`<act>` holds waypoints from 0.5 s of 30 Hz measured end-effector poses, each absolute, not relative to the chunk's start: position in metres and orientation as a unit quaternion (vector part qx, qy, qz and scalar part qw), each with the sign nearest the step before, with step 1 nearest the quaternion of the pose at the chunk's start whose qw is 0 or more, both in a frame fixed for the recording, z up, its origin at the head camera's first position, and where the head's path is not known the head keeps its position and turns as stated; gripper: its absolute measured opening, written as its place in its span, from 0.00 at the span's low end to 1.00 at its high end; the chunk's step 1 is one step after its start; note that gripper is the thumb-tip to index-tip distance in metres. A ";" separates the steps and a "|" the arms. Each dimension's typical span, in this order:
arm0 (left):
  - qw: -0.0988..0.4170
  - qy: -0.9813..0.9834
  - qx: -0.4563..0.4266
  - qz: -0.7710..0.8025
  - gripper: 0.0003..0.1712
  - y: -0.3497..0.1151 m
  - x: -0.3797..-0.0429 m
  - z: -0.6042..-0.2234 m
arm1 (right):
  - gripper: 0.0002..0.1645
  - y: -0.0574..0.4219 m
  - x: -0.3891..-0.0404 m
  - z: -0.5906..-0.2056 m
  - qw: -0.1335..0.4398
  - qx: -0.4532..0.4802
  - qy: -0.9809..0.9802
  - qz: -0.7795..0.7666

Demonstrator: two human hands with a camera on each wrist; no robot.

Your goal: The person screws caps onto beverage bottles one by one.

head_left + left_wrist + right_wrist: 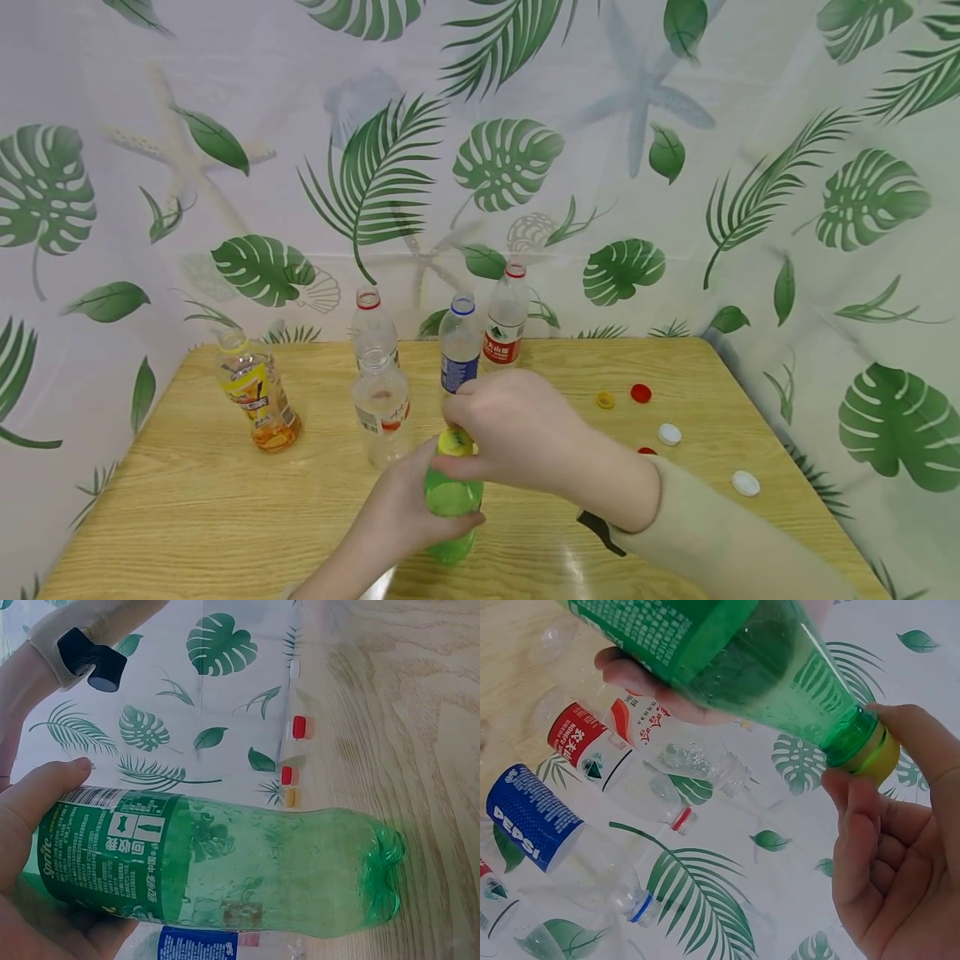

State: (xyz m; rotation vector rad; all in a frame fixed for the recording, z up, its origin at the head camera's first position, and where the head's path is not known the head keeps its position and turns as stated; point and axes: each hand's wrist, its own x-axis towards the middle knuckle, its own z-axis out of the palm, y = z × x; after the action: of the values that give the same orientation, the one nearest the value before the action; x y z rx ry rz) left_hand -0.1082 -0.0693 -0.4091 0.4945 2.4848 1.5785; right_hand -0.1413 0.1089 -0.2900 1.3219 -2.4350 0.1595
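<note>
A green Sprite bottle [453, 500] stands upright in front of the person. The left hand [408, 504] grips it around the label, thumb on one side and fingers on the other. Its label [112, 855] and ridged base show in the left wrist view; whether the base touches the table I cannot tell. On the bottle's neck sits a yellow cap [877, 759]. Thumb and index finger of the right hand [900, 862] pinch this cap from opposite sides. From the head, the right hand [517, 425] partly covers the cap [454, 442].
Behind the hands stand uncapped clear bottles, one with a blue Pepsi label [460, 350], one with a red label [506, 325]. An orange drink bottle [258, 396] is at left. Loose caps, including a yellow cap [605, 400] and white cap [746, 483], lie at right.
</note>
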 end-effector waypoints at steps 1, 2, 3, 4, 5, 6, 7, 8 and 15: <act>0.079 0.830 0.165 0.527 0.37 -0.069 -0.108 -0.409 | 0.30 0.108 -0.141 -0.291 0.193 0.467 -0.862 0.049; 0.079 0.830 0.165 0.526 0.36 -0.069 -0.108 -0.409 | 0.31 0.107 -0.141 -0.291 0.201 0.466 -0.860 0.045; 0.079 0.831 0.166 0.525 0.36 -0.069 -0.109 -0.409 | 0.31 0.106 -0.141 -0.292 0.209 0.466 -0.859 0.042; 0.080 0.832 0.165 0.524 0.36 -0.069 -0.109 -0.409 | 0.31 0.106 -0.141 -0.292 0.216 0.468 -0.856 0.042; 0.081 0.832 0.163 0.524 0.35 -0.069 -0.109 -0.408 | 0.31 0.106 -0.141 -0.293 0.220 0.471 -0.853 0.044; 0.082 0.833 0.161 0.523 0.35 -0.069 -0.109 -0.408 | 0.29 0.107 -0.141 -0.294 0.221 0.477 -0.849 0.050; 0.082 0.834 0.159 0.521 0.36 -0.069 -0.109 -0.408 | 0.28 0.108 -0.142 -0.294 0.219 0.483 -0.846 0.058; 0.081 0.838 0.158 0.516 0.37 -0.069 -0.109 -0.409 | 0.25 0.110 -0.142 -0.294 0.212 0.491 -0.842 0.067; 0.063 0.842 0.168 0.509 0.40 -0.069 -0.108 -0.410 | 0.13 0.124 -0.147 -0.285 0.102 0.554 -0.818 0.116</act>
State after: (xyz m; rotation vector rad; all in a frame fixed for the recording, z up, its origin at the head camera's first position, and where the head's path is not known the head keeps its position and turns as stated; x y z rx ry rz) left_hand -0.1082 -0.0693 -0.4097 0.5066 2.5435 1.5375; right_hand -0.1473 0.1237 -0.2854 1.6364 -2.4140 0.3423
